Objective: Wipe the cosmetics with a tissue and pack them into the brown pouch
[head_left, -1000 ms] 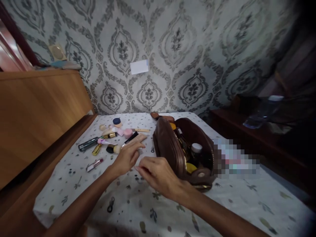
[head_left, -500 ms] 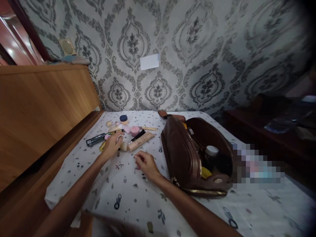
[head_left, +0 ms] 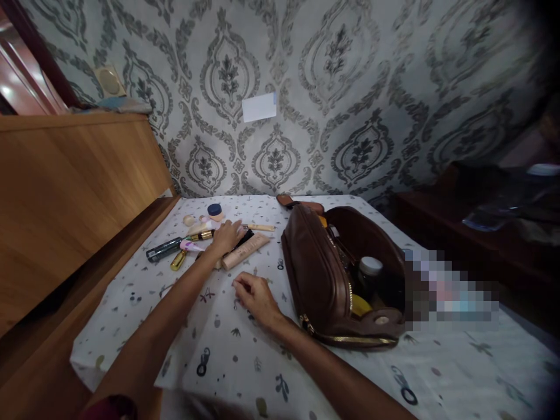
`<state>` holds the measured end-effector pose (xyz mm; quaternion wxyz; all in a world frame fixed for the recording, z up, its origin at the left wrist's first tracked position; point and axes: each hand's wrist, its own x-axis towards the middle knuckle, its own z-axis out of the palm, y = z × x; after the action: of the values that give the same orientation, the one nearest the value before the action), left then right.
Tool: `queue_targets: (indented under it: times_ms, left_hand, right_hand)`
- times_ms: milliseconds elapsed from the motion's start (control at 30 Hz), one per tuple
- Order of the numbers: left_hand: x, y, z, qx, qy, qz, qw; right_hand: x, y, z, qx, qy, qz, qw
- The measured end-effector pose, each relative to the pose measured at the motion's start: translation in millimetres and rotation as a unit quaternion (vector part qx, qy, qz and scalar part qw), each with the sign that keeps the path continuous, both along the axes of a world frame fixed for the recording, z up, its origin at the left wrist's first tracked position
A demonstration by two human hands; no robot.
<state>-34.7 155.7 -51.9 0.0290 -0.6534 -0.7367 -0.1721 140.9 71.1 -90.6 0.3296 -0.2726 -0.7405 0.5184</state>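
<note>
My left hand (head_left: pixel 226 237) reaches over the group of cosmetics with its fingers stretched out, covering the spot where a pink jar stood. Just below it lie a beige squeeze tube (head_left: pixel 245 252) and a black tube (head_left: pixel 245 239). To its left are a dark cylindrical bottle (head_left: pixel 164 249), a small gold bottle (head_left: pixel 178 260), a pink-and-white tube (head_left: pixel 191 246) and a gold-and-black tube (head_left: pixel 202 235). My right hand (head_left: pixel 257 298) rests on the cloth with curled fingers, nothing visible in them. Beyond the left hand are a dark-lidded jar (head_left: pixel 214 211) and a slim beige stick (head_left: pixel 261 228).
A brown leather bag (head_left: pixel 312 274) stands unzipped on the right, holding a white-capped jar (head_left: pixel 370 267) and something yellow (head_left: pixel 359 305). A patterned white cloth (head_left: pixel 236 361) covers the surface. A wooden panel (head_left: pixel 83 204) borders the left; a patterned wall (head_left: pixel 266 58) rises behind.
My left hand has moved right and farther away, from beside the gold bottle to over the pink jar, now hidden. My right hand stays nearly still. The view has shifted slightly.
</note>
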Motion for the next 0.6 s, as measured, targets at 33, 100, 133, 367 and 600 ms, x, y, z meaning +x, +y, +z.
queue_targets:
  times_ms: [33,100,133,367,600]
  left_hand:
    - [1,2,-1.5,-0.005,0.002,0.003,1.0]
    - [2,5,-3.4,-0.009,0.003,0.009,1.0]
    - [1,6,-3.6,-0.009,0.001,0.01,1.0]
    - [-6,-10,21.5,0.052,-0.033,0.008,0.998]
    - [20,-100,34.6,0.077,-0.118,-0.143,0.98]
  right_hand:
    - [0,0,0,0.001,0.0,0.001,1.0]
    - [0,0,-1,-0.003,0.001,0.0,1.0]
    - [0,0,-1,-0.008,0.002,-0.001,1.0]
    - [1,4,-5,-0.057,0.05,-0.028,0.997]
    - [-1,5,-6,-0.011,0.102,-0.124,0.987]
